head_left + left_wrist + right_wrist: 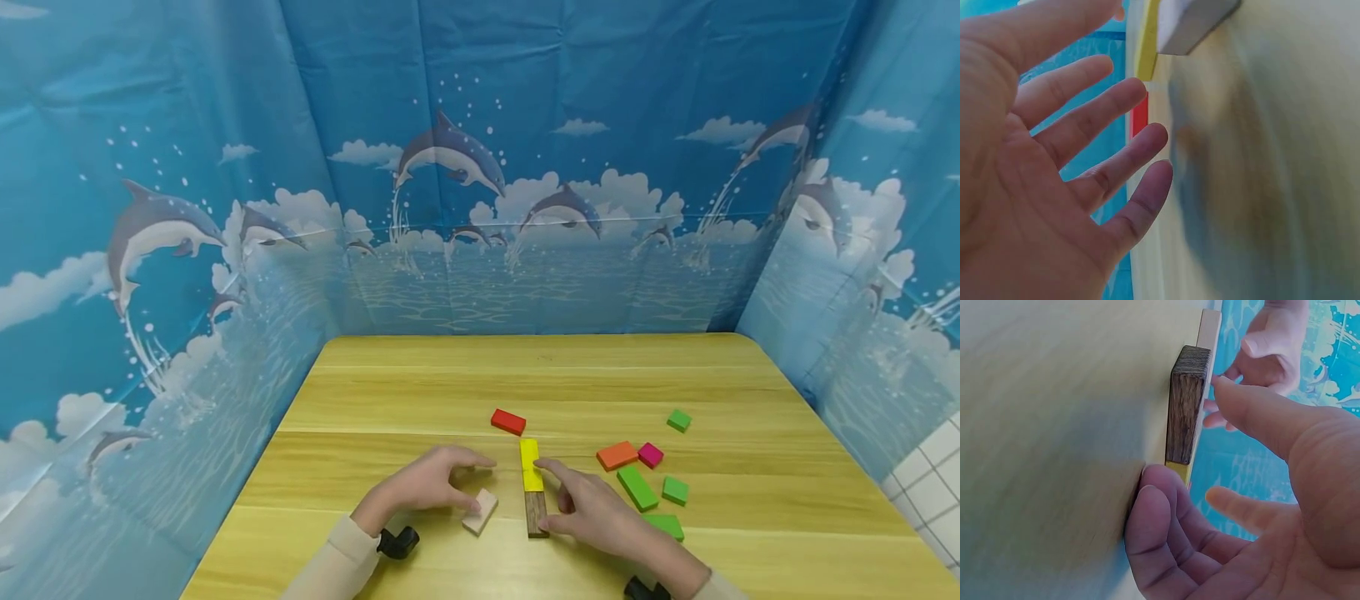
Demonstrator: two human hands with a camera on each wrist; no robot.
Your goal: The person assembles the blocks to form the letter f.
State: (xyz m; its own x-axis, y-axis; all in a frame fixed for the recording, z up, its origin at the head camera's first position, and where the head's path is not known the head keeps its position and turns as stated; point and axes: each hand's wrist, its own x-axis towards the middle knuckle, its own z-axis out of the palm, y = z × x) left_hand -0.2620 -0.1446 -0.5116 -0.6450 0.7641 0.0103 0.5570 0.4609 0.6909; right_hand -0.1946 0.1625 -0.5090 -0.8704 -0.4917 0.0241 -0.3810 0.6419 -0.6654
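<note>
My left hand (431,483) reaches in from the left, fingers spread; in the left wrist view nothing lies in its palm. Its thumb tip overlaps the far-left side of a pale wooden block (481,512) in the head view. Right of that block, a yellow block (531,467) and a dark brown block (536,515) lie end to end in a line. My right hand (592,504) is beside this line, index fingertip at the yellow block and thumb tip at the brown block's right edge. Its other fingers curl loosely by the tabletop in the right wrist view.
A red block (508,422) lies beyond the line. To the right are an orange block (617,456), a magenta block (650,455) and several green blocks (637,488). Dolphin-printed curtains (465,275) surround the wooden table (420,375) at its back and sides.
</note>
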